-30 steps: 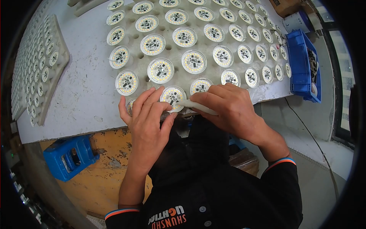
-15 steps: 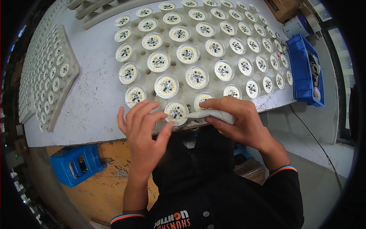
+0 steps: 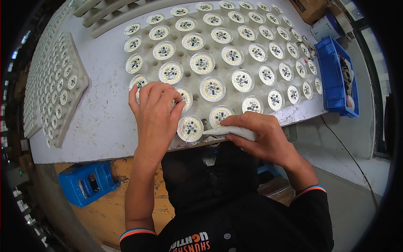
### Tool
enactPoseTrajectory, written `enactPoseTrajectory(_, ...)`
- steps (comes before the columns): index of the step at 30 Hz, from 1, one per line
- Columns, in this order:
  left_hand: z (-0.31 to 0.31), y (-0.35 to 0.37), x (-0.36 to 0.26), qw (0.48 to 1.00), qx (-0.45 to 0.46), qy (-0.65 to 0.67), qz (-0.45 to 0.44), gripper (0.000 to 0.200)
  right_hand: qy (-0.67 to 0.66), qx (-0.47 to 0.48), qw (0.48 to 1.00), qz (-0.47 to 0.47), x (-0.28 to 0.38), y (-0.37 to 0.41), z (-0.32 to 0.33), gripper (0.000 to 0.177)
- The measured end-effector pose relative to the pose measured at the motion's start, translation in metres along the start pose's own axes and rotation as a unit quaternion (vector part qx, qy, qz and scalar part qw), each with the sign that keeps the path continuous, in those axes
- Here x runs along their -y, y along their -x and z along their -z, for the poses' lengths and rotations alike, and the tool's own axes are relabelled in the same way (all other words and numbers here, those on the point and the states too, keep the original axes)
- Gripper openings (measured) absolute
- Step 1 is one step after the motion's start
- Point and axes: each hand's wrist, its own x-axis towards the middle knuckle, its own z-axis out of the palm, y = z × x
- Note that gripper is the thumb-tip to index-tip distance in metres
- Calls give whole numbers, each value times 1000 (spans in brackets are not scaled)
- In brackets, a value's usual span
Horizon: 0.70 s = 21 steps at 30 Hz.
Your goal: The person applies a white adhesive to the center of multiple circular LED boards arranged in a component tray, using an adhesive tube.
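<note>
Our R hand [image 3: 262, 134] grips the pen [image 3: 226, 131], axis 3–9 o'clock, tip toward 9. L hand [image 3: 156, 110] pinches a lamp [image 3: 187, 99].

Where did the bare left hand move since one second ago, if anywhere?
Yes. Left hand left the front-row round LED module, moving farther up the white foam tray.

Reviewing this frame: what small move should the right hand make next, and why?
Probably swing the white pen-shaped tool up and left, toward the half-covered LED module. The left hand rests its fingers on that module, while the right hand grips the tool with its tip at the rim of the front-row LED module, one row nearer the table edge.
</note>
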Motion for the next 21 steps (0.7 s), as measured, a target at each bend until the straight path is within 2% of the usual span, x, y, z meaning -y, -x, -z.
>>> enactPoseTrajectory(4,7,5,-1,1000,-22,-2,7,16,-3,-2,1000,2,-2,0,2,29)
enactPoseTrajectory(15,14,24,11,997,17,-72,19,16,-33,-12,999,-32,11,6,15,28)
enactPoseTrajectory(18,18,19,8,998,18,-42,33,24,15,-57,998,9,24,3,26,30)
enactPoseTrajectory(21,16,13,6,999,18,-29,28,38,131,-70,988,39,34,-13,35,32)
